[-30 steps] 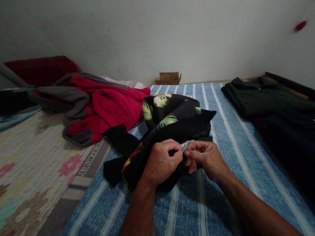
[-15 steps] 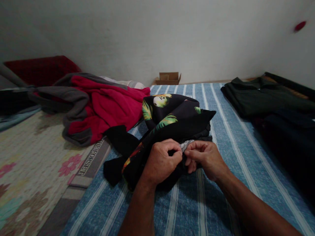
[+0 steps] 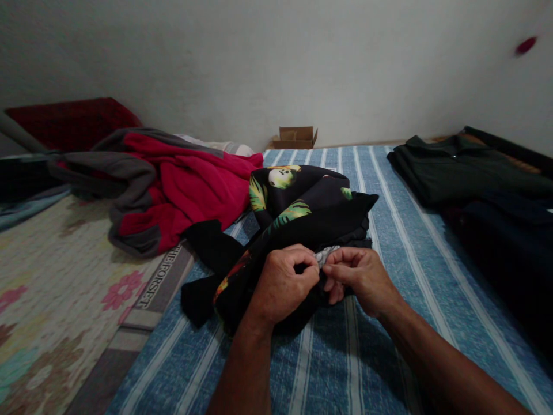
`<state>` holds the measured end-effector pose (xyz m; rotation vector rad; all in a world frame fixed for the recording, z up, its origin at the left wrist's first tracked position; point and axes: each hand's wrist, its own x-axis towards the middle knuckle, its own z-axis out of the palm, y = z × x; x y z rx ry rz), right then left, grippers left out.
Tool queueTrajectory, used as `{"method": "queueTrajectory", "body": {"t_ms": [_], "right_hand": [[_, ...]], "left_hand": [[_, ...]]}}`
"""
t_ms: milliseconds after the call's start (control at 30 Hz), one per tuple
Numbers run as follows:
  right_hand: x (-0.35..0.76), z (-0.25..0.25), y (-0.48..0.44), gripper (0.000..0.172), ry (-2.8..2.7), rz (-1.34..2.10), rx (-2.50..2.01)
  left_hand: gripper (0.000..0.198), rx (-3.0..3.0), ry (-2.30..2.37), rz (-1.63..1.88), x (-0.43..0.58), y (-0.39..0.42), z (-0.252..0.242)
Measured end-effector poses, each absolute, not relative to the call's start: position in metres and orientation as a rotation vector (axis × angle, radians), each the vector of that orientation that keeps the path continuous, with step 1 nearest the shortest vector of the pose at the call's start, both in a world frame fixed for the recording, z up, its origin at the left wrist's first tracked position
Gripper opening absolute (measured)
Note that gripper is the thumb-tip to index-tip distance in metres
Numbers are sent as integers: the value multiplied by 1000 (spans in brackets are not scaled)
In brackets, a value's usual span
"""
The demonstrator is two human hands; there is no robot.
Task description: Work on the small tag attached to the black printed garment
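Note:
A black garment (image 3: 319, 216) with a print of green leaves and yellow shapes lies bunched on the striped bedding, its inner side partly turned outward. At its near edge a small grey-white patterned piece of cloth (image 3: 325, 253) shows between my hands. My left hand (image 3: 287, 282) is closed in a pinch on the garment, thumb against forefinger. Close by on the right, my right hand (image 3: 358, 276) pinches the same edge, its other fingers curled beneath. The fingertips almost meet, and what exactly lies between them is partly hidden.
A pink and grey fleece garment (image 3: 194, 184) lies loosely to the left, over a flowered mat (image 3: 86, 276). Blue striped bedding (image 3: 415, 328) spreads under the hands. Folded dark clothes (image 3: 466, 167) lie at the right. A small cardboard box (image 3: 296, 138) stands by the wall.

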<state>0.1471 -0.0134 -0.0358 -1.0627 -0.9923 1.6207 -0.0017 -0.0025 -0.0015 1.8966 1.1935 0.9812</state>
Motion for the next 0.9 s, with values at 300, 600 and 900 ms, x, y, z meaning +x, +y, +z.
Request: {"method": "queueTrajectory", "body": {"t_ms": [300,600,900], "right_hand": [[148,-36,-13,19,-987,1635,-1056],[148,-37,-13,18,-983,1635,-1053],[148,-37,-13,21,-995,1629,-1062]], "left_hand": [[19,1897,1195,966,-2,-2,-1],[19,1885,1194,947,-2,-2,-1],[18,1872,1231,946,-1,-3,1]]}}
